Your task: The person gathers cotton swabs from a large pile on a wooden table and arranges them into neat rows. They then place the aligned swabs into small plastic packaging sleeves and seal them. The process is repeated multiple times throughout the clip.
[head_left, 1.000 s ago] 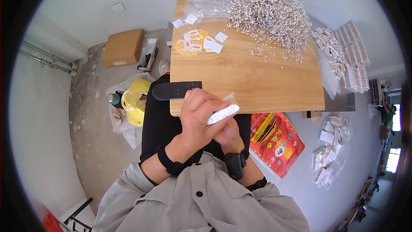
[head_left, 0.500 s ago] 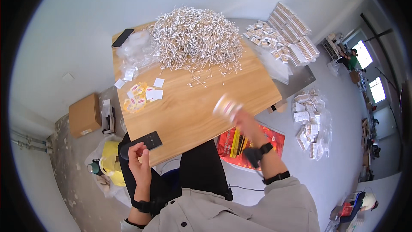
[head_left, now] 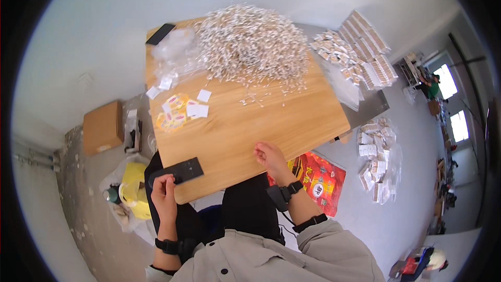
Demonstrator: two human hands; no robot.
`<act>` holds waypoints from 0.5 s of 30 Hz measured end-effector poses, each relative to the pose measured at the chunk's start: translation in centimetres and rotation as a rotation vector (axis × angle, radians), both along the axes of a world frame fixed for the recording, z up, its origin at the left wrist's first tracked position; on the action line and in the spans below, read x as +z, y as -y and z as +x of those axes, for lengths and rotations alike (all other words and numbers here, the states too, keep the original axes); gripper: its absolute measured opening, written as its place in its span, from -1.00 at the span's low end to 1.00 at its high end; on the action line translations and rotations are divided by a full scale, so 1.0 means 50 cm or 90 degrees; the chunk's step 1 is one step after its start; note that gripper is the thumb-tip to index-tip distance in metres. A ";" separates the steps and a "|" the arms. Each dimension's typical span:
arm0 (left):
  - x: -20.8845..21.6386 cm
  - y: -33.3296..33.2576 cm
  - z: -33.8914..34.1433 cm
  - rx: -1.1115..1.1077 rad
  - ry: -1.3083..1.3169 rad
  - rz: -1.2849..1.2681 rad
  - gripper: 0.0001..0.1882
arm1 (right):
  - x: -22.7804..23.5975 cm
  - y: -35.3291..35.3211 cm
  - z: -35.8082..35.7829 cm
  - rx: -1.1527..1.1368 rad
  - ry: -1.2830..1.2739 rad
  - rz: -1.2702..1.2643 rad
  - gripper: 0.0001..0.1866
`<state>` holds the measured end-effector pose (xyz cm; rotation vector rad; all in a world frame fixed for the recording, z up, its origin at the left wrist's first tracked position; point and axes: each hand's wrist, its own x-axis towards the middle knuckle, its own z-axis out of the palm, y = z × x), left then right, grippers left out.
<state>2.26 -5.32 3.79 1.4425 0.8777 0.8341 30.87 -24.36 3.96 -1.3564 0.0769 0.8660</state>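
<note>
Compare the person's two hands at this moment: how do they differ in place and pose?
The left hand sits at the table's near-left corner, fingers curled at the flat black device. The right hand rests over the near edge further right, touching no object, apparently empty. Both wrists wear dark bands.

Wooden table [head_left: 292, 125], heap of small white pieces [head_left: 250, 44], clear bags [head_left: 175, 55], yellow and white packets [head_left: 180, 110], flat black device [head_left: 182, 171] at near edge

Grey jacket, black wristbands, dark trousers.
</note>
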 end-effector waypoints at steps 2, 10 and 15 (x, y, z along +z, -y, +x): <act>-0.003 -0.013 -0.013 0.024 -0.014 0.004 -0.87 | -0.020 -0.035 -0.037 0.067 0.022 -0.012 -0.80; -0.044 -0.044 -0.042 0.099 0.005 -0.101 -0.88 | -0.020 -0.243 -0.080 0.267 0.628 -0.161 -0.62; -0.048 -0.055 -0.045 0.106 -0.011 -0.119 -0.88 | -0.054 -0.386 -0.020 0.222 0.810 -0.235 -0.51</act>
